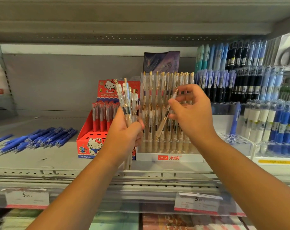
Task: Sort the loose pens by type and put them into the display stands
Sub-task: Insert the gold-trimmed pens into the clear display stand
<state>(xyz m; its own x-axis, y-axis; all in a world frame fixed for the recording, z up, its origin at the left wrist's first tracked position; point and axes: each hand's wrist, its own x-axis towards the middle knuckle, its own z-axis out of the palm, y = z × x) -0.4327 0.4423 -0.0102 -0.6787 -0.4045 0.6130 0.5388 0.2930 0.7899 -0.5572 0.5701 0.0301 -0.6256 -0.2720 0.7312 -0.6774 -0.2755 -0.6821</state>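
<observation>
**A:** What is the left hand doing?

**B:** The left hand (pixel 126 135) is gripping a bundle of clear pens (pixel 124 98). Its fingers are curling round the barrels, and the gold clicker ends are pointing up toward twelve o'clock.

**A:** And the right hand?

**B:** The right hand (pixel 192 113) is pinching a single clear pen (pixel 164 121) between thumb and fingertips, with the other fingers arching loosely above. The pen is tilting, its tip pointing down toward seven o'clock.

**A:** Where is that pen sitting against the stand?

**B:** It is hanging in front of the clear stand (pixel 147 157), over the lower row. I cannot tell whether it is touching any pen there. Matching gold-clipped pens (pixel 167 80) are standing upright in the rows behind it.

**A:** What is lying around the stand?

**B:** At its nine o'clock, just beside it, a red cartoon box (pixel 84 143) is holding red pens. Farther toward nine o'clock, loose blue pens (pixel 41 138) are lying flat on the grey shelf (pixel 58 156). At three o'clock, more stands are holding blue, black and white pens, with one blue pen (pixel 236 118) leaning apart from the rest.
</observation>
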